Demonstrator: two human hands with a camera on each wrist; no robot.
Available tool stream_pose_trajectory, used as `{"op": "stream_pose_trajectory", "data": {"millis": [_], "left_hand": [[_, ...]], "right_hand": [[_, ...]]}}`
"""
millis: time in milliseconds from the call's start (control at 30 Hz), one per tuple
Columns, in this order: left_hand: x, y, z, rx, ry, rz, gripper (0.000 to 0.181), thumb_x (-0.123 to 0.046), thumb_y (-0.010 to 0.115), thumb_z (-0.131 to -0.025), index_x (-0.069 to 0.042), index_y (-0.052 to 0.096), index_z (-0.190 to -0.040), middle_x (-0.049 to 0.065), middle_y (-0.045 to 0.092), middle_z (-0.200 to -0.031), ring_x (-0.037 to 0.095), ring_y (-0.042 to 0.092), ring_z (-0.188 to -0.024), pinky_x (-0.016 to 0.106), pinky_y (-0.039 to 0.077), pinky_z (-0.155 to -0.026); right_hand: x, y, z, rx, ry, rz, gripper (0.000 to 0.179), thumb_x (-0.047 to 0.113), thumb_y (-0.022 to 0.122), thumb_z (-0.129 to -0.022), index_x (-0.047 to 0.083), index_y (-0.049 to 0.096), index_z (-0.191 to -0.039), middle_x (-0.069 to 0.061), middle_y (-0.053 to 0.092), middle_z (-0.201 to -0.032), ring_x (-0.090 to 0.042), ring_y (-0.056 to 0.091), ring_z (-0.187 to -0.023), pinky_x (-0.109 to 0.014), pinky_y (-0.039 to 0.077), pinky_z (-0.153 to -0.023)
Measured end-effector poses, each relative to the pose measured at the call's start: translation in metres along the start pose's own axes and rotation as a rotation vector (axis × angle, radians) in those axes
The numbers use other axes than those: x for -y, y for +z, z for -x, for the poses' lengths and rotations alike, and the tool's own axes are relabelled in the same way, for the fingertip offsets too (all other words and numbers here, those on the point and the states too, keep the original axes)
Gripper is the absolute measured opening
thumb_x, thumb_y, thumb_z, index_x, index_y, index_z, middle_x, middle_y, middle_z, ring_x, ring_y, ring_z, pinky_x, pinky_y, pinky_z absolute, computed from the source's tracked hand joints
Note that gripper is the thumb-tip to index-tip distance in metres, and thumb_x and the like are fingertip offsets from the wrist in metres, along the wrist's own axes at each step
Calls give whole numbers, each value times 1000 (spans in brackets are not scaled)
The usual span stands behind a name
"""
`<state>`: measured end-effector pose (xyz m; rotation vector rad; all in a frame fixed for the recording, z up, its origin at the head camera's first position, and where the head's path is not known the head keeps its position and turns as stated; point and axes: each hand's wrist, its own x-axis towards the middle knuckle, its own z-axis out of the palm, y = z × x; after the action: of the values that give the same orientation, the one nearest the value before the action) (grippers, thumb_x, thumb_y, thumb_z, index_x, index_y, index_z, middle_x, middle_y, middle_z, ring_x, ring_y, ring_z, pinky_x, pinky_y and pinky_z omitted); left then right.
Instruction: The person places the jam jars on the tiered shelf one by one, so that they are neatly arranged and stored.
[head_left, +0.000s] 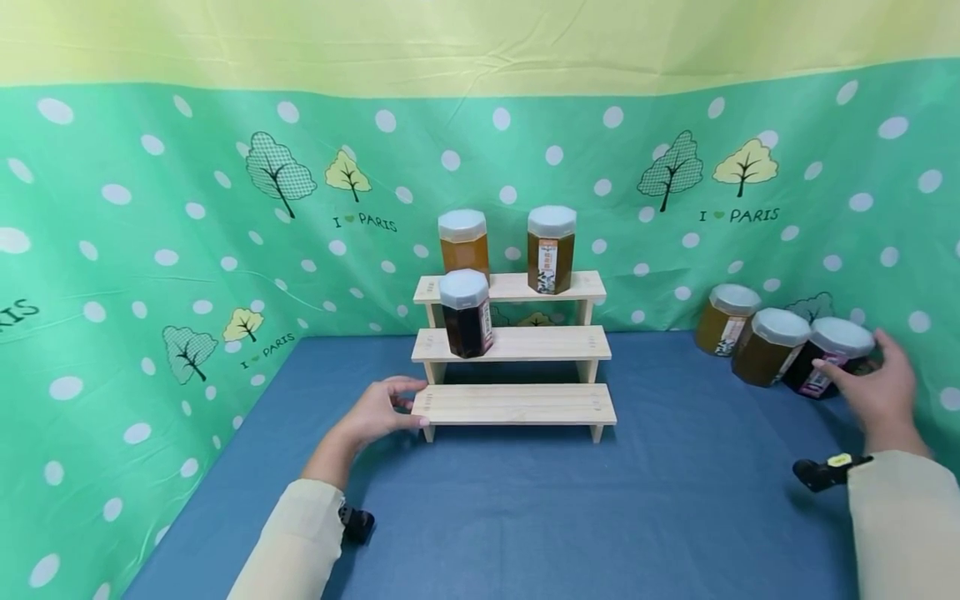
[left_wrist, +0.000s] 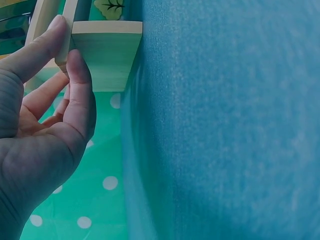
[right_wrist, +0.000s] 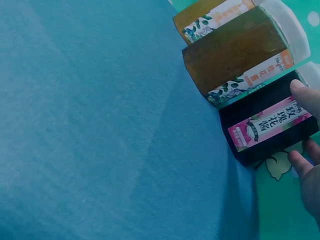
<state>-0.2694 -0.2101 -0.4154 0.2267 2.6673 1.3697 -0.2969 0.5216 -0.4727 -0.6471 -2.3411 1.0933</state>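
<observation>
A three-tier wooden stand (head_left: 517,404) stands on the table. My left hand (head_left: 380,408) pinches the left end of its lowest board, thumb and fingers on either side of the edge in the left wrist view. At the far right my right hand (head_left: 883,385) holds a dark jar (right_wrist: 267,122) with a white lid and pink label. Its thumb lies on the jar near the lid, with fingers round the opposite side. Beside that jar stand a brown jar (head_left: 765,350) and an amber jar (head_left: 724,321), both white-lidded.
On the top tier sit an orange-amber jar (head_left: 463,250) and a brown jar (head_left: 551,254). A dark jar (head_left: 467,317) stands at the left of the middle tier. A green dotted curtain (head_left: 360,275) hangs behind the blue tablecloth (head_left: 525,517).
</observation>
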Motion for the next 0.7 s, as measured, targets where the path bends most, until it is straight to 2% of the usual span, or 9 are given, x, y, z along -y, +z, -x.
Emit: {"op": "stream_pose_trajectory", "data": {"millis": [167,367,467,567,700], "left_hand": [[0,0,-1,4,3,-5,60,-10,85,-76,-5,62,-131,16,51,-138,25,56,-96,34,50,-77],[-1,0,-2,6,9,-14,60,-11,85,-76,-6,62,-132,14,51,-139,25,56,-98,35,51,-78],[-1,0,-3,4,6,-13,60,-10,85,-76,-6,62,-132,14,51,-139,25,56,-98,36,51,-79],[-2,1,-2,-1,-8,-2,60,-9,85,-76,-7,62,-131,13,51,-139,25,56,-98,36,51,-80],[-1,0,-1,2,-14,15,60,-8,85,-76,-5,62,-131,14,50,-139,25,56,-98,36,51,-78]], "right_hand": [[-3,0,-6,13,-42,11,97,48,65,-88,14,7,-158,-15,9,-162,-43,21,-142,-61,27,-107],[6,0,-5,-7,11,12,94,47,65,-88,16,10,-158,-13,13,-161,-39,22,-142,-57,26,-109],[2,2,-9,-13,17,-8,95,49,65,-88,16,11,-158,-13,12,-161,-39,21,-143,-57,25,-109],[10,2,-3,-16,36,-17,90,46,62,-90,16,12,-158,-13,13,-161,-38,22,-143,-57,25,-109],[9,6,-2,-43,40,-18,87,45,63,-90,17,16,-157,-10,18,-161,-34,23,-143,-54,25,-111]]}}
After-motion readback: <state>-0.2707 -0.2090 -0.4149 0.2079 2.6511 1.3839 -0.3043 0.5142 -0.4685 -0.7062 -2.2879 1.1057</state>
